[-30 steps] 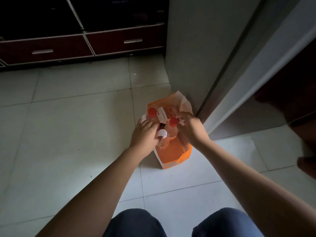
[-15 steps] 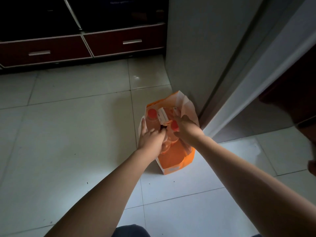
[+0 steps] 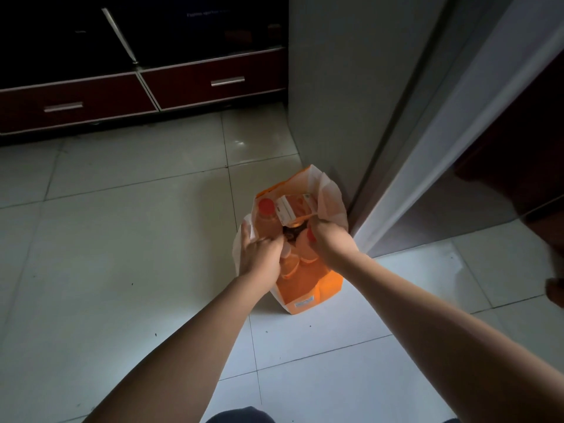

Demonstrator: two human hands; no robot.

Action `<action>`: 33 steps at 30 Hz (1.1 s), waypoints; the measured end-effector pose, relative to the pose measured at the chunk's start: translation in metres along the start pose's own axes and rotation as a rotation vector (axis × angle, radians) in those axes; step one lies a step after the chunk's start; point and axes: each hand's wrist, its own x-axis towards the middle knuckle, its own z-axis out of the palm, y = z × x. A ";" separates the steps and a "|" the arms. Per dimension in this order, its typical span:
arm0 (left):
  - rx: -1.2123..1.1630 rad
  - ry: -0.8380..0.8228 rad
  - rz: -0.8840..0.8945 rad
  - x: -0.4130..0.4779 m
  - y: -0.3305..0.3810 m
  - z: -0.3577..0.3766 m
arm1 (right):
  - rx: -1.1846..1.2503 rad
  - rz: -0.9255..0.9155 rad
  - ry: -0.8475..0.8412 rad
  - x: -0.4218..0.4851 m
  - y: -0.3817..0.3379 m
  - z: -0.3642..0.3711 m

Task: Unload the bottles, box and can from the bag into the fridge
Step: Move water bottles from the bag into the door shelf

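Observation:
An orange paper bag (image 3: 308, 288) stands open on the floor against the grey fridge (image 3: 335, 87). Inside it stand a red-capped bottle (image 3: 266, 210) at the far left and a white and orange box (image 3: 291, 207) beside it. Between my hands shows a dark round top, probably the can (image 3: 290, 232). My left hand (image 3: 259, 254) reaches into the bag's left side, fingers curled down over a pale bottle (image 3: 288, 264) whose cap is hidden. My right hand (image 3: 331, 239) is closed on the neck of another red-capped bottle (image 3: 309, 235).
Dark red drawers (image 3: 210, 83) with metal handles run along the far wall. A pale door edge (image 3: 457, 132) slants down just right of the bag. White floor tiles (image 3: 122, 239) spread to the left and front. My knees show at the bottom edge.
Both hands have pushed deeper into the bag. The left hand now covers the white cap seen before, and the right hand has closed over the red cap. The view has moved closer.

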 end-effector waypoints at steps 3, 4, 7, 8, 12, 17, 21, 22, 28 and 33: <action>-0.063 -0.013 -0.063 -0.011 0.003 -0.019 | -0.069 -0.064 -0.037 -0.015 -0.011 -0.023; -0.085 -0.015 -0.080 -0.015 0.004 -0.026 | -0.099 -0.098 -0.022 -0.021 -0.014 -0.031; -0.138 0.037 -0.085 -0.030 0.004 -0.051 | -0.162 -0.155 0.033 -0.042 -0.025 -0.059; -0.163 0.057 -0.088 -0.035 0.005 -0.064 | -0.168 -0.171 0.030 -0.051 -0.029 -0.069; -0.151 -0.014 -0.099 -0.059 0.011 -0.131 | -0.152 -0.210 0.056 -0.090 -0.055 -0.124; -0.377 -0.010 -0.075 -0.098 0.025 -0.234 | -0.072 -0.173 0.094 -0.148 -0.093 -0.213; -0.598 -0.004 -0.066 -0.125 0.039 -0.303 | 0.006 -0.141 0.132 -0.195 -0.114 -0.282; -0.628 -0.007 -0.056 -0.132 0.046 -0.324 | 0.044 -0.130 0.147 -0.208 -0.119 -0.302; -0.662 -0.004 0.039 -0.178 0.097 -0.440 | 0.197 0.013 0.207 -0.301 -0.138 -0.416; -0.664 -0.019 0.136 -0.197 0.149 -0.510 | 0.118 0.063 0.223 -0.356 -0.142 -0.494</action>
